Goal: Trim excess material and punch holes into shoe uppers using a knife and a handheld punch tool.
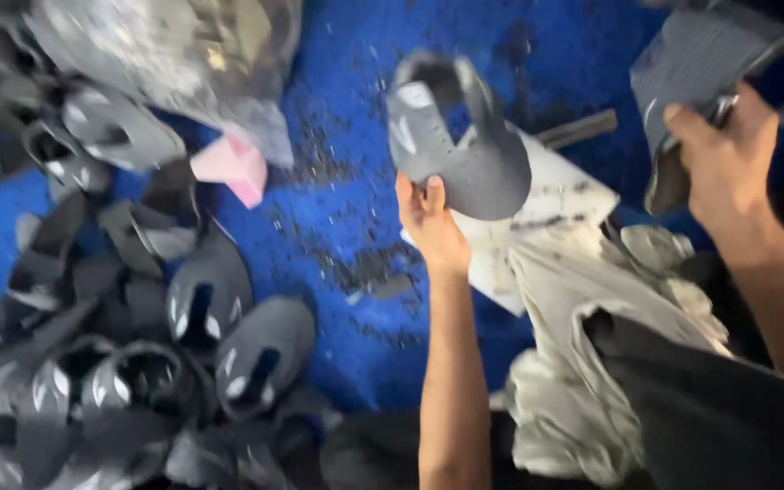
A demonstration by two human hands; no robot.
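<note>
My left hand (430, 222) pinches the lower edge of a dark grey shoe upper (465, 150), holding it up over the blue surface (356, 209). The upper is flat and horseshoe-shaped with pale markings. At the upper right my right hand (726, 159) is closed on another dark grey shoe upper (696, 59) together with what looks like a dark tool handle; the blur hides which. The two hands are well apart, the left at the centre and the right near the frame's right edge.
A heap of several dark grey shoe uppers (138, 345) covers the left side. A pink block (233, 168) lies by a clear plastic bag (183, 54). A stained white board (546, 218), a crumpled pale cloth (573, 363) and dark scraps (365, 268) lie around.
</note>
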